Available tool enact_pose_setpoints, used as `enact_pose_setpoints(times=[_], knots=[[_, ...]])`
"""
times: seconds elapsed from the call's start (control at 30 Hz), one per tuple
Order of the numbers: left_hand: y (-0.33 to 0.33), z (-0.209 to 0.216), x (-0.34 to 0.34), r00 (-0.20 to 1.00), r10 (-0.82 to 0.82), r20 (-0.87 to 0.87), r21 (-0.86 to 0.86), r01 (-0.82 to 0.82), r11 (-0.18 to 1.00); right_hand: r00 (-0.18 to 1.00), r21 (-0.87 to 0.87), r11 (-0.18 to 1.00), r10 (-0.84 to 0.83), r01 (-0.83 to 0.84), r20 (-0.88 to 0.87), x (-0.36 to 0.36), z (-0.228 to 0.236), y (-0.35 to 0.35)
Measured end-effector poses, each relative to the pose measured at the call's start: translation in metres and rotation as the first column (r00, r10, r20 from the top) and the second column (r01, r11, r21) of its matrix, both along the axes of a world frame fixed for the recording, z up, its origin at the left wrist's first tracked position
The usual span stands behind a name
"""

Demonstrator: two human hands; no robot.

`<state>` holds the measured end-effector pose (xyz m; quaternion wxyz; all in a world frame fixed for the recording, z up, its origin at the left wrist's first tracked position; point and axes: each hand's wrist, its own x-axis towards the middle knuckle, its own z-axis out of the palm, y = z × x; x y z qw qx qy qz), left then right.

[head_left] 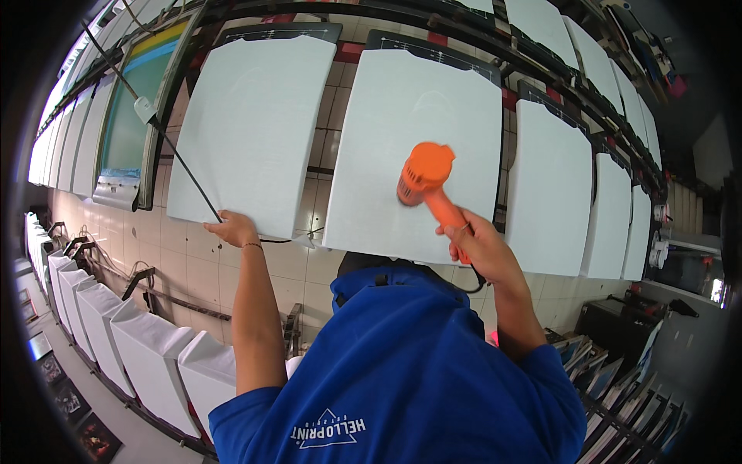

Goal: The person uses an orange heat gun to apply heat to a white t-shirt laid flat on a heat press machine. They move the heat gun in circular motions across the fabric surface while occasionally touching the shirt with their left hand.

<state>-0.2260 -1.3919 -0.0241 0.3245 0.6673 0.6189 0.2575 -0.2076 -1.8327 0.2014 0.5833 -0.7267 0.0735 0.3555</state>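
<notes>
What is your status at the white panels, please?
Right hand gripping orange pistol-shaped blower over white rectangular panel. Left hand holding thin black cable. Cable crossing near-left corner of white panel on left.

Print markings
White lettering (328, 430) is running inverted across the blue shirt (402, 348), with a triangular outline (328, 445); white marks (440, 56) on the dark board end (483, 72) are remaining unreadable.
</notes>
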Motion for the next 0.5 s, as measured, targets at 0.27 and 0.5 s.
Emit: enact_pose_setpoints(times=[0.27,0.5], knots=[[0.005,-0.007,-0.002,1.000,0.009,0.002,-0.011,-0.008,1.000,1.000,0.005,1.000,-0.013,0.013,-0.013,-0.008,0.002,-0.015],[0.004,-0.008,-0.001,0.999,0.000,0.052,-0.044,0.002,0.999,0.992,-0.035,0.992,-0.116,0.118,0.050,-0.002,0.002,-0.019]])
